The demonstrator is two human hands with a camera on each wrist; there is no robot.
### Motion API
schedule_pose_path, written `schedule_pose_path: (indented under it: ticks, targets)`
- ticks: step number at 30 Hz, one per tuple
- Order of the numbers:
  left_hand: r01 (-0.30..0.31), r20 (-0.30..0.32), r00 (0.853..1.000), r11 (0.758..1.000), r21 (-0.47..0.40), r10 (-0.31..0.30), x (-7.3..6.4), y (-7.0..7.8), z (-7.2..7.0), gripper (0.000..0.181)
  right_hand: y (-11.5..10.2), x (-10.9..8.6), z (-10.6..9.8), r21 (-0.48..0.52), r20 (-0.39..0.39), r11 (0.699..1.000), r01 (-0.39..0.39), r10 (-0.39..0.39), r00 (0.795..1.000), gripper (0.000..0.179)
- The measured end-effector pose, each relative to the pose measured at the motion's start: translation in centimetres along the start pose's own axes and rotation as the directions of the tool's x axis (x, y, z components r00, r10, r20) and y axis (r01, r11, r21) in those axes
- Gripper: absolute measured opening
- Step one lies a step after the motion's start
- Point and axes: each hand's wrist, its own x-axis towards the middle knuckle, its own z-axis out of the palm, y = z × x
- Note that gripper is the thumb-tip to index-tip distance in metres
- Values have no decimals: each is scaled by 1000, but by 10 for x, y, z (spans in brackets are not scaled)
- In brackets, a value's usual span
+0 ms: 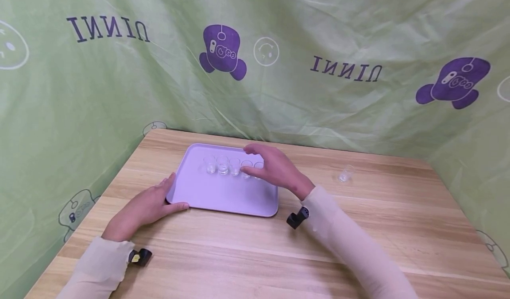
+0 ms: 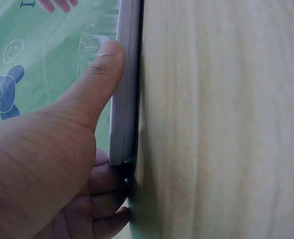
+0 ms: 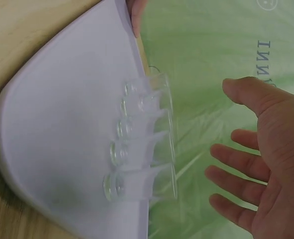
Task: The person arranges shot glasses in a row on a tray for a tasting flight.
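Observation:
A lilac tray lies on the wooden table. Across it stands a row of several small clear shot glasses, upright, also seen in the right wrist view as a row of glasses. My left hand grips the tray's near left corner; the left wrist view shows the thumb on the rim and the fingers curled at the corner. Above the right end of the row is my right hand, fingers spread and holding nothing. In the head view it partly hides the rightmost glasses.
Another small clear glass is on the table to the right of the tray, apart from it. A green printed cloth hangs behind the table and on both sides. Bare wood shows in front of the tray.

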Motion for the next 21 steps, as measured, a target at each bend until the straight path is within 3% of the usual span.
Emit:
schedule_pose_path:
  ticks: [12,21]
  targets:
    - [1,4,1000,1000,4,-1,0,2,-1,116,13,-35,-20,-10,-61,1000,-4,3,998,48]
    - [2,6,1000,1000,2,-2,0,0,0,117,29,-59,-34,8,-117,999,-50,51,992,47]
